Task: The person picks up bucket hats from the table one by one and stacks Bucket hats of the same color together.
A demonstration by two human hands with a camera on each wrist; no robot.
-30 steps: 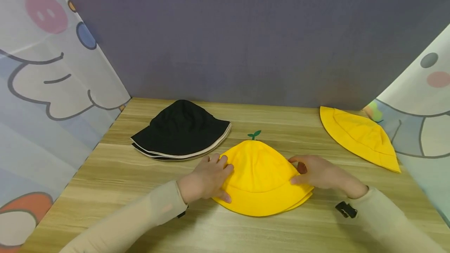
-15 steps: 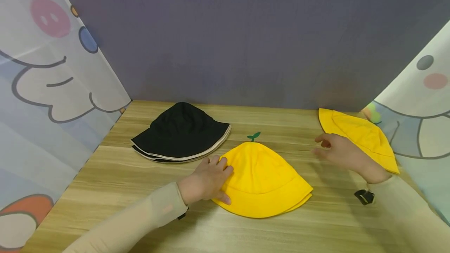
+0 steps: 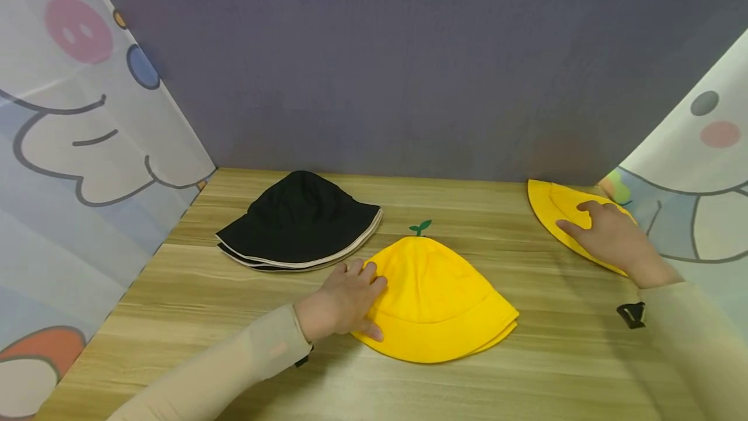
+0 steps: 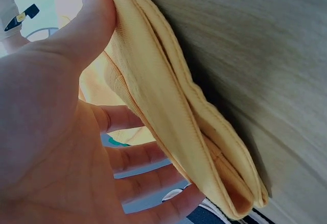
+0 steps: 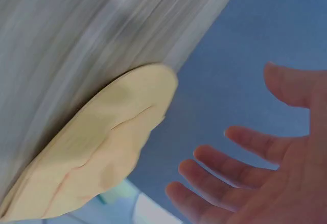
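Observation:
A yellow bucket hat point(image 3: 438, 288) with a green sprout on its crown lies on the wooden table, folded flat, a second brim edge showing under it. My left hand point(image 3: 341, 301) rests on its left side, fingers spread and thumb on the brim; the left wrist view shows the layered brim point(image 4: 168, 106) beside the nearly straight fingers. Another yellow hat point(image 3: 546, 206) lies at the far right. Over it in the head view is my right hand point(image 3: 610, 236), fingers apart and holding nothing. The right wrist view shows a gap between that hand and the hat point(image 5: 102, 147).
Black bucket hats point(image 3: 304, 219) with pale brim edging lie stacked at the back left. A grey panel point(image 3: 374, 63) stands along the table's point(image 3: 234, 343) rear edge. Cartoon-printed curtains point(image 3: 64, 148) flank both sides.
My right hand has left the right edge of the middle yellow hat and moved right and back, over the far yellow hat. The left hand has stayed on the middle hat.

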